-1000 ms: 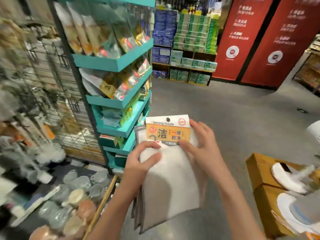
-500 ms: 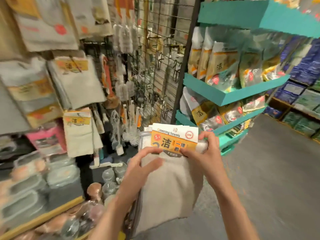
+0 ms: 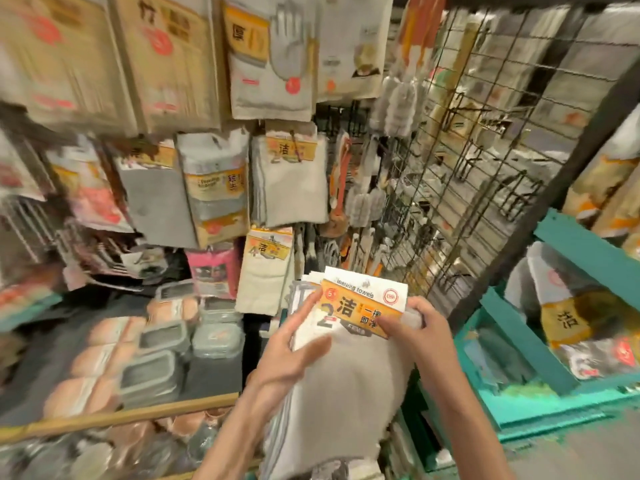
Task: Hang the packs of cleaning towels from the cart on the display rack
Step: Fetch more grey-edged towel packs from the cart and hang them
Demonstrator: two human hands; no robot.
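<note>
I've swung round to the wire rack (image 3: pixel 485 140); both my left hand (image 3: pixel 294 355) and right hand (image 3: pixel 420 329) grip the towel pack (image 3: pixel 360 306) just below it, ready for hanging.

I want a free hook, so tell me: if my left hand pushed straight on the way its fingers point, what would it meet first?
Probably the cream towel pack hanging just beyond the left hand, which holds the cleaning towels pack; depth is unclear.

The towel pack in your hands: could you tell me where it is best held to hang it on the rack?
Hold the towel pack by its stiff header card, one grip at each side edge, as the left hand and right hand do now. The cloth below is limp, and the card's top middle should stay free.
</note>
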